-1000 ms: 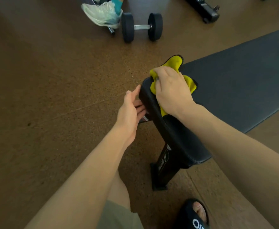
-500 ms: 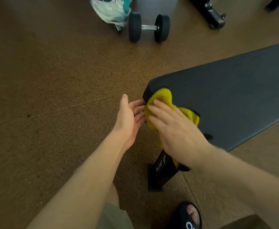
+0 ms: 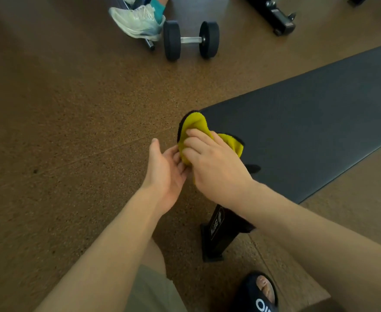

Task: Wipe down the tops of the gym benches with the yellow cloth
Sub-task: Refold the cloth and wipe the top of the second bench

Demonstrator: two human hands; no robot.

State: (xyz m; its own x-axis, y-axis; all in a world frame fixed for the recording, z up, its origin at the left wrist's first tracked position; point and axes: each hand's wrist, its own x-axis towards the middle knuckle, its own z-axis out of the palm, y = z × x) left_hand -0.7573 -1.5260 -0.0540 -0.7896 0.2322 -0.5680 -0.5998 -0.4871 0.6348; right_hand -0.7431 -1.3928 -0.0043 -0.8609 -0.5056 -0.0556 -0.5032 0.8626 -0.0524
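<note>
Where the dark padded bench [image 3: 309,122] ends in a rounded corner, the yellow cloth [image 3: 196,129] is draped over that corner, partly on the top and partly hanging down the end face. The cloth looks like soft, nubby terry with a black trimmed edge, bunched into folds. The right hand [image 3: 216,167] lies flat on top of it, fingers spread and pressing the fabric against the surface's end; its grip is a loose, flat hold on the cloth, not a fist. The left hand [image 3: 164,174] sits just beside, palm turned up and fingers gently curled, its fingertips touching the lower fold of the cloth from underneath; the grip is half open, and I cannot tell if it pinches any fabric.

The bench top is long, flat and matte with a fine grain, running away to the right with its whole length bare. A black metal leg [image 3: 221,233] with a printed label stands below the near end. The floor [image 3: 61,131] is brown speckled rubber, wide and free to the left. Farther off lie a black dumbbell [image 3: 190,39] and someone's pale sneaker [image 3: 137,21], well apart from the hands.
</note>
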